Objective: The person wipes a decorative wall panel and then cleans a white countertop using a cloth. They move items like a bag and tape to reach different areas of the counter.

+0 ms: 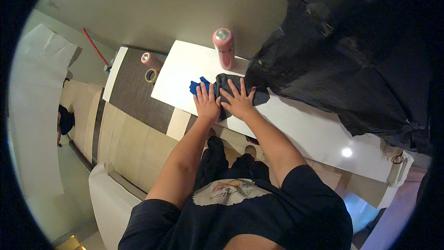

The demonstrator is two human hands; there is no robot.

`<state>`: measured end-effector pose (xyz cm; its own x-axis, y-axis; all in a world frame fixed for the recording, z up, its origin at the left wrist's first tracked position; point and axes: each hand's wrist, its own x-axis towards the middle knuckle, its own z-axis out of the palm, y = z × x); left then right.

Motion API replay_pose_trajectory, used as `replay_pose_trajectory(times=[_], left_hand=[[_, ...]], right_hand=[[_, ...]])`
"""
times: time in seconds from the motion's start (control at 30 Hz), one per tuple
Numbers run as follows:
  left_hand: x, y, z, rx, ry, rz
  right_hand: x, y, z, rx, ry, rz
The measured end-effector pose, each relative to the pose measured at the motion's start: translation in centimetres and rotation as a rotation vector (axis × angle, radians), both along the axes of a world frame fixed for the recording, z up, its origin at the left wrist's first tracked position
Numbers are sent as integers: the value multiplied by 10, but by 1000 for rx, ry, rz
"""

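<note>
My right hand point(238, 101) lies flat with spread fingers on a dark grey cloth point(227, 78) on the white table board point(295, 114). Beside it, my left hand point(207, 105) is also laid palm down, its fingertips over a small blue cloth point(195, 87) that adjoins the grey one. Neither hand grips anything. Part of each cloth is hidden under the hands. Just behind the grey cloth stands a pink bottle point(224, 50) with a silvery top, upright and bearing writing.
A large black sheet point(312, 62) covers the board's right part and rises against the wall. To the left, a second pink bottle point(151, 60) and a roll of tape point(151, 75) rest on a dark brown surface point(135, 90). A white panel point(111, 198) stands at lower left.
</note>
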<state>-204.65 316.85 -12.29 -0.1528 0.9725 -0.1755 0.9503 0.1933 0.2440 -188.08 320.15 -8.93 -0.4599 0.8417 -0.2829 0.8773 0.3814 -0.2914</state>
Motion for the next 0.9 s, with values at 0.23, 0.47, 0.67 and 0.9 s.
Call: replay_pose_trajectory(times=[0.23, 0.47, 0.67, 0.9], left_hand=[[-24, 31, -5, 166, -30, -146], [-105, -26, 12, 190, -52, -231], [-189, -38, 16, 178, 9, -155], [-218, 37, 0, 289, 5, -161]], right_hand=[[-28, 12, -10, 12, -30, -167], [-109, -58, -5, -51, 11, -225], [-178, -56, -3, -64, 72, -139], [-233, -3, -4, -8, 92, -336]])
